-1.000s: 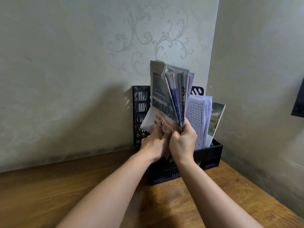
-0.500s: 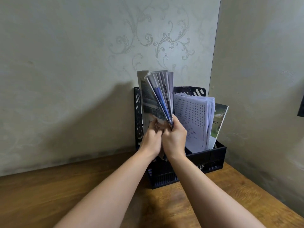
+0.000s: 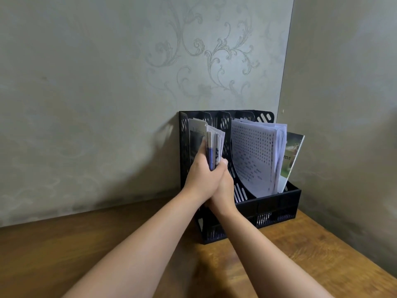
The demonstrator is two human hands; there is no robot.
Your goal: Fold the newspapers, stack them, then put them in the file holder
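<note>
Both hands, left hand and right hand, grip the folded newspapers upright in the black file holder's leftmost slot, frame centre.

A brown wooden tabletop with visible grain fills a corner of the room. Behind it stands a pale grey-green wall papered with faint silvery scrolling vines. It meets a plain grey-green side wall on the right. The light is soft, with dim shadows along the tabletop's back edge.

Booklet in file holder: letters "me"; other print illegible.
</note>
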